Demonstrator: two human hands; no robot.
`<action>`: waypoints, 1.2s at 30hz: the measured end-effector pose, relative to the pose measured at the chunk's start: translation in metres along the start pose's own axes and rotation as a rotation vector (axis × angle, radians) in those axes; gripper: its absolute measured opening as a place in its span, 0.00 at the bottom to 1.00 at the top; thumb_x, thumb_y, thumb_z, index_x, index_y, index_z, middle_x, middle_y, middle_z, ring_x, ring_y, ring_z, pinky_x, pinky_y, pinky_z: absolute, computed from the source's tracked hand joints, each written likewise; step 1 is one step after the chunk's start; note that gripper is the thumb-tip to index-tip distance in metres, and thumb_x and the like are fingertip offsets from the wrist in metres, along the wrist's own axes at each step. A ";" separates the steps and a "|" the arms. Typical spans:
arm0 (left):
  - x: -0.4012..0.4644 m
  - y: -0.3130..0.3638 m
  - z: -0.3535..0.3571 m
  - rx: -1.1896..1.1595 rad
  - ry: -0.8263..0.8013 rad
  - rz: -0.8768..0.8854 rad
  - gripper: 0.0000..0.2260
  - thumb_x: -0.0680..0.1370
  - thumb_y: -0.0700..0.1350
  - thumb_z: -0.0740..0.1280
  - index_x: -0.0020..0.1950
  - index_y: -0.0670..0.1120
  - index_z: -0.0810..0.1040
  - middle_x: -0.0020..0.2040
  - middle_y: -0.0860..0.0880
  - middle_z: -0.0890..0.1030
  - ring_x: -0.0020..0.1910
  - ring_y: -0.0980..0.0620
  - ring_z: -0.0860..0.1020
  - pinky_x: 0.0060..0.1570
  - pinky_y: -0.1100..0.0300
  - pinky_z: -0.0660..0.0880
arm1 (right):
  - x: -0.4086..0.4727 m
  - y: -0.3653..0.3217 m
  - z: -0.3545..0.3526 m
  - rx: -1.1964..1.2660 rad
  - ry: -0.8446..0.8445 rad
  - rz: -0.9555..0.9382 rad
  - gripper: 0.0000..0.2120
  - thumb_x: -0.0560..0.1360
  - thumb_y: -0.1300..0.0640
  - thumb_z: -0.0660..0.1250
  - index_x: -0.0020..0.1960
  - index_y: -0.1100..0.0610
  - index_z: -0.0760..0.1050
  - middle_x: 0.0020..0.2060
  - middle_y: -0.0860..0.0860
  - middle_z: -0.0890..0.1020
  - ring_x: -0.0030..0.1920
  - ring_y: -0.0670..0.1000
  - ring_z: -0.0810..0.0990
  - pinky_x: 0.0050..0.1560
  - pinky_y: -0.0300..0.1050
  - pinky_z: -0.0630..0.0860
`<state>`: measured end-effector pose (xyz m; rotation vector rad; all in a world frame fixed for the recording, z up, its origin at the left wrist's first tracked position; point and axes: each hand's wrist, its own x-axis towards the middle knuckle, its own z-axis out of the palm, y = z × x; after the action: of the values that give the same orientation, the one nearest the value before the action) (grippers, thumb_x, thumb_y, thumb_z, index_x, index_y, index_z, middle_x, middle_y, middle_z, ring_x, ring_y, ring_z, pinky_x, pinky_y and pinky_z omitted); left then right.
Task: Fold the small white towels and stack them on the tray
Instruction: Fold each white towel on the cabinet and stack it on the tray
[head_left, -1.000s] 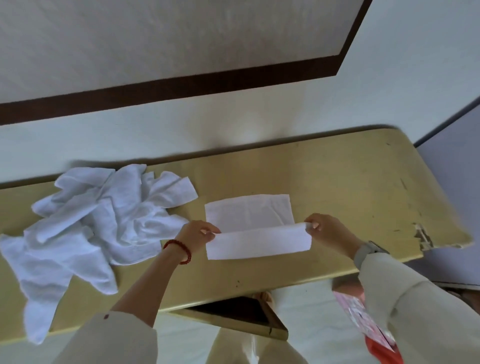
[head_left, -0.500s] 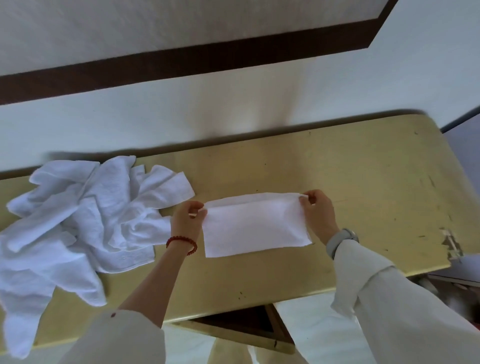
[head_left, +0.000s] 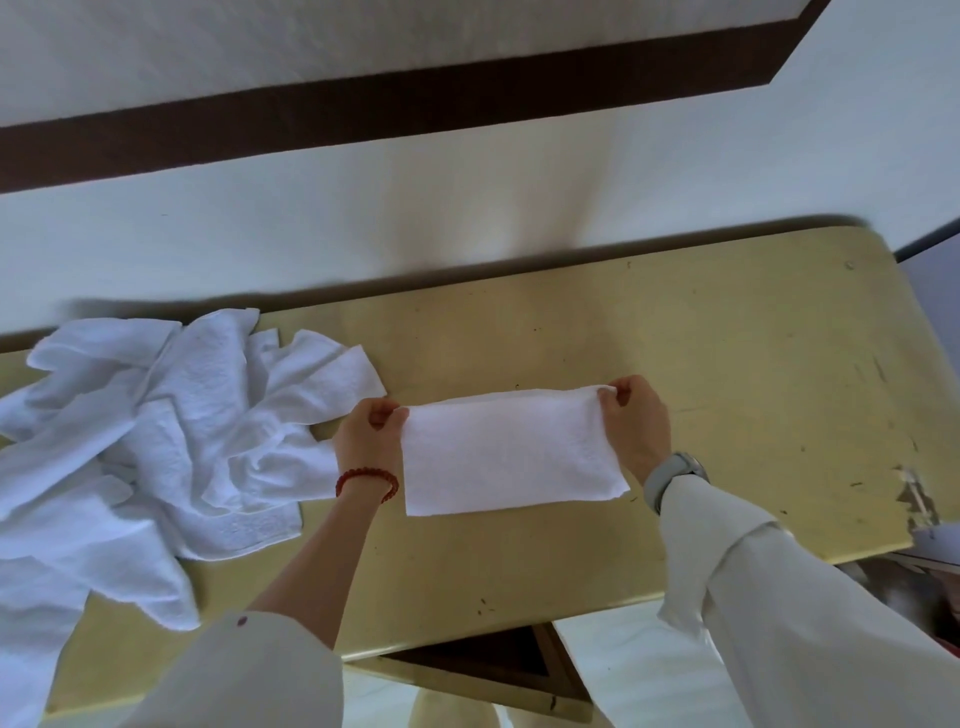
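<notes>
Head view: left hand (head_left: 366, 439) and right hand (head_left: 635, 426) are pinching the far corners of a small white folded terry towel (head_left: 506, 457) lying on the yellow table (head_left: 727, 364).

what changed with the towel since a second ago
Both hands, left and right, carried the towel's near edge up and over to its far edge, so it now lies folded in half. Each hand kept its pinch on a corner throughout. The pile on the left of the table stayed put.
</notes>
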<state>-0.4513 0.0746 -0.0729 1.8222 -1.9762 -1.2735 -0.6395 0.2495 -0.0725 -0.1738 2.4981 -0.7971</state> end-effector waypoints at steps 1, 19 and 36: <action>0.001 0.001 0.000 -0.005 0.004 -0.003 0.06 0.76 0.43 0.66 0.50 0.42 0.78 0.43 0.51 0.78 0.44 0.53 0.75 0.46 0.62 0.69 | 0.001 0.000 0.001 -0.013 0.000 0.002 0.11 0.78 0.56 0.58 0.56 0.60 0.72 0.46 0.56 0.80 0.45 0.55 0.75 0.44 0.46 0.68; -0.015 0.002 -0.005 0.061 0.006 -0.021 0.12 0.76 0.45 0.66 0.57 0.41 0.73 0.48 0.48 0.76 0.48 0.52 0.73 0.50 0.61 0.68 | -0.014 0.008 -0.018 -0.027 -0.020 0.028 0.10 0.77 0.50 0.59 0.51 0.57 0.72 0.40 0.48 0.76 0.42 0.52 0.74 0.42 0.43 0.68; -0.055 -0.031 -0.020 -0.136 -0.260 -0.361 0.05 0.73 0.36 0.70 0.47 0.37 0.78 0.37 0.44 0.80 0.36 0.50 0.79 0.48 0.58 0.78 | -0.045 0.057 -0.031 0.183 -0.337 0.040 0.07 0.76 0.63 0.63 0.39 0.60 0.74 0.28 0.53 0.76 0.19 0.41 0.73 0.22 0.33 0.72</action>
<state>-0.4022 0.1170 -0.0587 2.1013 -1.6660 -1.7836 -0.6141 0.3244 -0.0642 -0.1772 2.0962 -0.8938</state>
